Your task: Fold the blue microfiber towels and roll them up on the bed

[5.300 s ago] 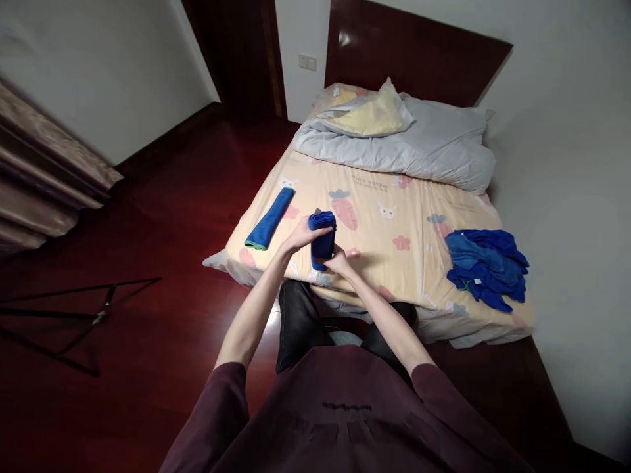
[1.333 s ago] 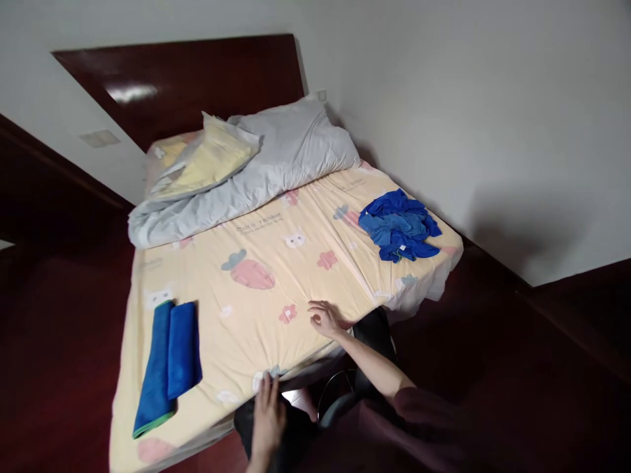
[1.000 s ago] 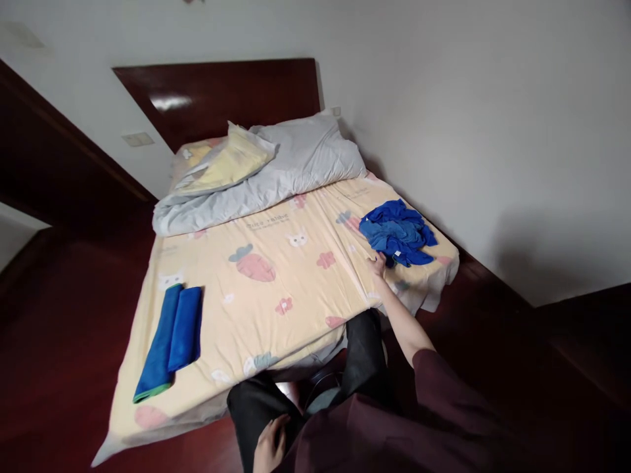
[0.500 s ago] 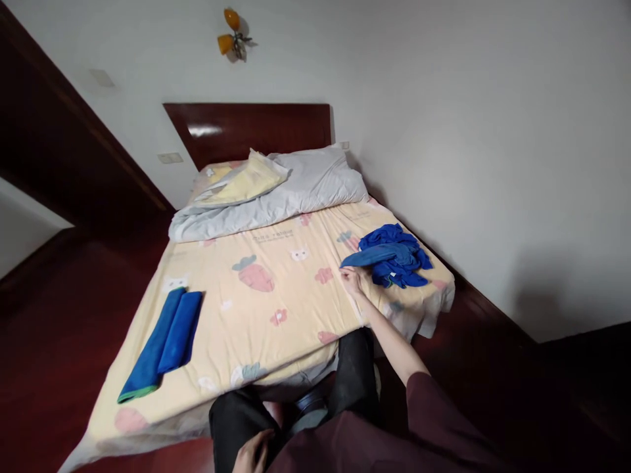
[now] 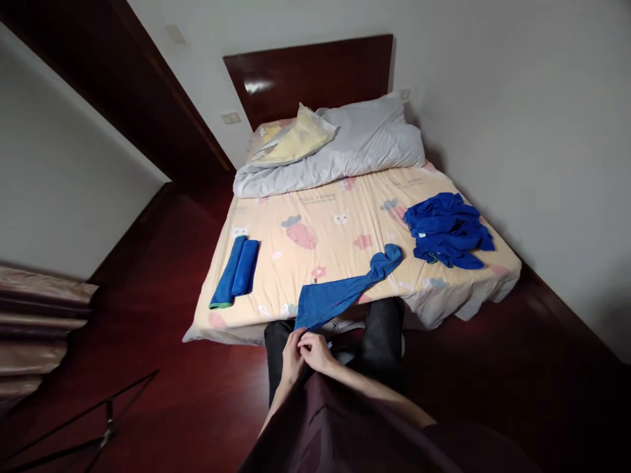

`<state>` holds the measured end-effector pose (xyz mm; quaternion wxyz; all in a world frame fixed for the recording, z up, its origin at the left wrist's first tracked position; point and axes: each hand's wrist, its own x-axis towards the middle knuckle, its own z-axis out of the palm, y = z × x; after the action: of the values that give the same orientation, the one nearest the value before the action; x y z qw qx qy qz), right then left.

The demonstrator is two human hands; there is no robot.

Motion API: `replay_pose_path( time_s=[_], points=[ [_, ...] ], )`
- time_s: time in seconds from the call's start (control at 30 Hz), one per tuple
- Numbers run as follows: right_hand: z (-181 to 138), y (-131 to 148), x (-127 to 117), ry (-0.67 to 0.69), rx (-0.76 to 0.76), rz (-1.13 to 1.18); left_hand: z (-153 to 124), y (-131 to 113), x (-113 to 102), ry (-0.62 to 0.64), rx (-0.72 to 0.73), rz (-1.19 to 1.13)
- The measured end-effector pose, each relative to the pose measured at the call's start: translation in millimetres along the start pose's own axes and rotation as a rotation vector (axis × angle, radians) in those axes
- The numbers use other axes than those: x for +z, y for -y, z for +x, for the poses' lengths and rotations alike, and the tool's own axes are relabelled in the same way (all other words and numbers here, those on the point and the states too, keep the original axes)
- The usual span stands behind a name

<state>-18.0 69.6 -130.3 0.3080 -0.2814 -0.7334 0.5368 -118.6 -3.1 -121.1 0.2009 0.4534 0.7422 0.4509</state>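
A blue towel (image 5: 330, 299) stretches across the front of the bed, its near end spread wide and its far end twisted and bunched on the sheet. Close together above my lap, my left hand (image 5: 292, 358) and my right hand (image 5: 316, 351) pinch the towel's near corner with closed fingers. To the right lies a crumpled heap of blue towels (image 5: 446, 230). On the left of the bed, a longer folded blue towel (image 5: 229, 276) with a green edge lies beside a shorter folded blue towel (image 5: 245, 267).
The bed (image 5: 276, 263) has a pale yellow sheet with carrot and flower prints. A grey quilt (image 5: 365, 141) and a yellow pillow (image 5: 303, 135) lie near the dark wooden headboard (image 5: 315, 75). A thin black stand (image 5: 106, 420) and a curtain (image 5: 39, 328) are at lower left.
My right hand has drawn one towel off the heap toward my lap. My left hand has come up from my leg to the same corner. The view has tilted downward and turned left.
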Motion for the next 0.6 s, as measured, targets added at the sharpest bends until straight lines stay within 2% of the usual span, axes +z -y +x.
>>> replay_pose_path(
  time_s=[0.07, 0.17, 0.23, 0.33, 0.4, 0.47, 0.6],
  points=[
    [1.5, 2.0, -9.3, -0.018, -0.014, 0.057, 0.0, 0.1, -0.6, -0.036, -0.018, 0.011],
    [4.9, 2.1, -27.0, -0.084, 0.012, 0.090, -1.4, 0.1, -2.7, -0.155, -0.082, 0.035],
    [3.6, 0.7, -35.1, -0.163, 0.050, 0.041, -2.8, -0.8, -5.5, -0.202, -0.125, 0.026],
    [1.6, -1.8, -45.3, -0.281, 0.037, -0.101, -5.1, -3.8, -10.4, -0.194, -0.162, -0.008],
    [3.6, -2.8, -53.0, -0.259, -0.025, -0.204, -5.9, -6.4, -13.2, -0.176, -0.154, -0.019],
    [7.1, -2.7, -60.3, -0.176, -0.086, -0.283, -5.9, -9.0, -15.4, -0.180, -0.137, -0.017],
    [9.1, 2.3, -65.8, -0.074, -0.127, -0.331, -3.6, -15.0, -19.0, -0.223, -0.114, -0.001]
  ],
)
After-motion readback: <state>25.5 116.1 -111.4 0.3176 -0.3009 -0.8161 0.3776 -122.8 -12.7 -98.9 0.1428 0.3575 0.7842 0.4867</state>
